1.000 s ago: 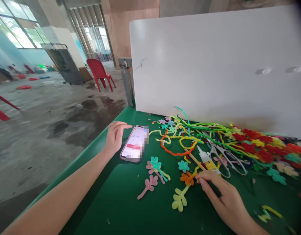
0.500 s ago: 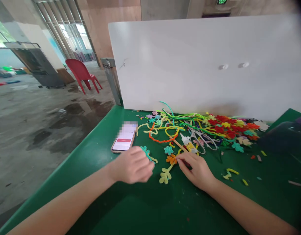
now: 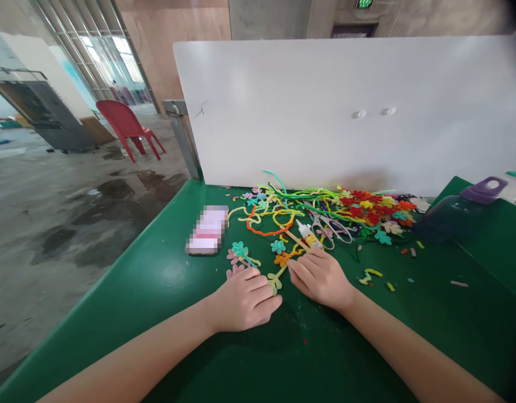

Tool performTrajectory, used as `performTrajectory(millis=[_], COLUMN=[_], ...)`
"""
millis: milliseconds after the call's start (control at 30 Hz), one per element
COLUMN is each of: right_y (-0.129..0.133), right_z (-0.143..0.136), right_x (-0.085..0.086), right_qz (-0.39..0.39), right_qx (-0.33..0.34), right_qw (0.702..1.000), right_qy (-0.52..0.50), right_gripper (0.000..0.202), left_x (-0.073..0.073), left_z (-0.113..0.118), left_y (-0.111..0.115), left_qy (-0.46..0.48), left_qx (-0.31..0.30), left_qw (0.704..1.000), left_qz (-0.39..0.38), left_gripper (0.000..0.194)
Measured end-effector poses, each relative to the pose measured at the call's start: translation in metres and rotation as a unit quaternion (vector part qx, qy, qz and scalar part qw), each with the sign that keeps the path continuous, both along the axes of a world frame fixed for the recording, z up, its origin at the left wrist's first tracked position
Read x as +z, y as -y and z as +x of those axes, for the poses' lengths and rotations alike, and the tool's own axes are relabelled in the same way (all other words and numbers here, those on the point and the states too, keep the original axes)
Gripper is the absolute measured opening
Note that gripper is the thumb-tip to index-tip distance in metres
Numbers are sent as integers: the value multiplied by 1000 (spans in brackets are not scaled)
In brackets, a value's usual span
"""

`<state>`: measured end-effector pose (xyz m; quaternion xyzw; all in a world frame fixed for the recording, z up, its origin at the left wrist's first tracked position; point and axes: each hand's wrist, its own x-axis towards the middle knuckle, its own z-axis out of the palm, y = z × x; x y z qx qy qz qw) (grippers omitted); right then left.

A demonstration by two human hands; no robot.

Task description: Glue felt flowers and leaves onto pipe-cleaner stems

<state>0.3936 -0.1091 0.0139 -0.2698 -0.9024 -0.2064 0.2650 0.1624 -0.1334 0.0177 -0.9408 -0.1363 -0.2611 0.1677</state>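
My left hand (image 3: 249, 300) is closed, with its curled fingers at the pale yellow-green pipe-cleaner leaf (image 3: 275, 281), covering its lower part. Beside it, my right hand (image 3: 319, 279) pinches at the edge of an orange pipe-cleaner flower (image 3: 282, 259) where the leaf's stem meets it; the exact grip is partly hidden. A thin wooden stick (image 3: 294, 238) reaches back from above the right hand, and whether the hand holds it is unclear. Just behind lies a turquoise flower (image 3: 278, 247). Left of the leaf, another turquoise flower (image 3: 240, 249) rests over pink petals (image 3: 235, 271), partly covered by my left hand.
A glue bottle (image 3: 308, 235) and scissors (image 3: 331, 228) lie behind my right hand. Red flowers (image 3: 361, 208) and green stems pile along the white board (image 3: 283, 112). A phone (image 3: 208, 230) lies left; a purple-lidded bottle (image 3: 446, 215) stands right. Scraps (image 3: 369, 274) dot the green table.
My left hand has moved right and down, from above the turquoise flower to the yellow-green leaf, uncovering pink petals. The right hand stays at the orange flower. The view has turned slightly right.
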Motion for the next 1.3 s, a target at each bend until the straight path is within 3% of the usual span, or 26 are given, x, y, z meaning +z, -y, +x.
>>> performTrajectory(millis=[167, 300, 400, 500, 633, 767, 867, 1067, 1200, 1300], right_y=[1, -2, -5, -7, -8, -8, -4, 0, -2, -3], right_z=[17, 34, 43, 45, 41, 38, 38, 39, 40, 41], right_x=[13, 19, 17, 8, -5, -13, -15, -17, -21, -23], right_qz=[-13, -20, -29, -55, -76, -114, -140, -141, -153, -158], right_qx=[-68, -153, -197, -242, -283, -245, -240, -294, -337, -347], right_qw=[997, 984, 970, 953, 942, 957, 955, 931, 920, 915], right_qy=[-45, -91, -138, -176, -165, -108, -101, -162, -132, -131], right_gripper=[15, 13, 12, 13, 18, 28, 21, 6, 29, 24], left_x=[1, 7, 10, 9, 1, -7, -11, -9, -5, -3], left_z=[7, 12, 18, 27, 36, 29, 21, 19, 20, 22], left_y=[13, 12, 7, 1, -1, 0, 0, -3, -3, -2], left_qy=[-5, 10, 40, 50, 90, 133, 155, 155, 135, 106], left_qx=[50, 112, 167, 199, 172, 144, 152, 194, 201, 185], left_qw=[998, 984, 960, 948, 956, 952, 939, 925, 927, 938], left_qz=[-43, -134, -221, -242, -218, -236, -268, -287, -286, -275], left_gripper=[13, 17, 19, 19, 16, 18, 17, 16, 16, 22])
